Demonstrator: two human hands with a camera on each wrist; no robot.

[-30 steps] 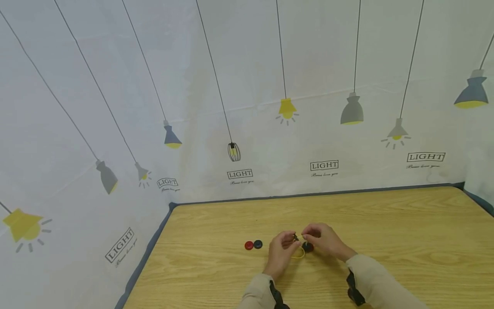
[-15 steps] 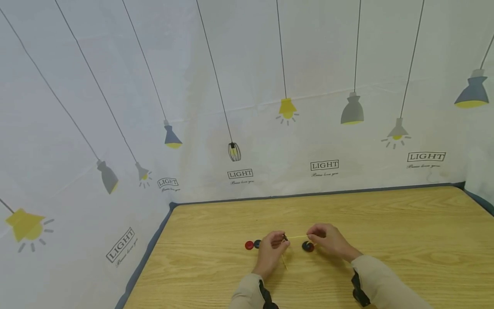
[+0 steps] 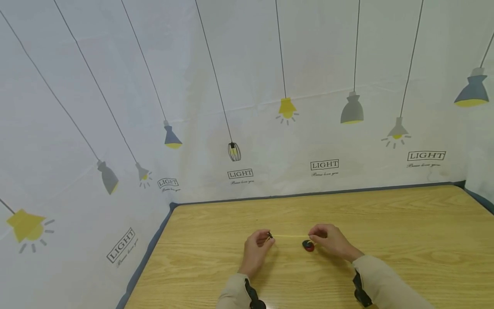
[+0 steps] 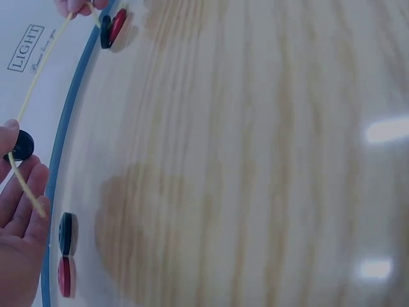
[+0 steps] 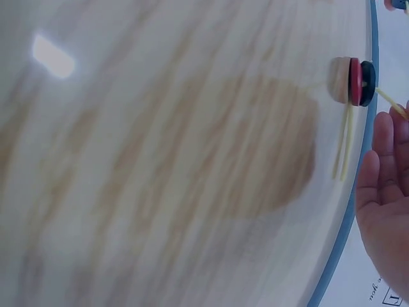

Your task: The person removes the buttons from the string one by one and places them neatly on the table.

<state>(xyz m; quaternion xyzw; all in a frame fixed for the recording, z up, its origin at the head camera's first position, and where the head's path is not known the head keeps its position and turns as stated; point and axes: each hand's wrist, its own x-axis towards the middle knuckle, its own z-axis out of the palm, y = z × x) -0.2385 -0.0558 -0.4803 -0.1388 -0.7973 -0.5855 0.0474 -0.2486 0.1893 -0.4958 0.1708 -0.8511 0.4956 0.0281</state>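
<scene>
My left hand (image 3: 254,251) pinches a small black button (image 4: 24,147) between thumb and fingers. A yellow cord (image 3: 289,235) passes through that button, and its loose tail hangs down over the fingers in the left wrist view. From there the cord runs straight across to my right hand (image 3: 331,241), whose thumb and fingertips pinch it. Just below the right fingertips a dark button (image 5: 367,83) and a red button (image 5: 355,82) sit face to face on the same cord. Whether this pair touches the table I cannot tell.
On the wooden table (image 3: 216,219), another dark button (image 4: 66,234) and a red button (image 4: 64,277) lie next to each other; in the head view the left hand hides them. A white backdrop (image 3: 262,137) printed with lamps rises beyond the table's far edge.
My left hand has moved left with the black button, and the slack cord loop has become a straight line between the hands. The right hand has shifted slightly right.
</scene>
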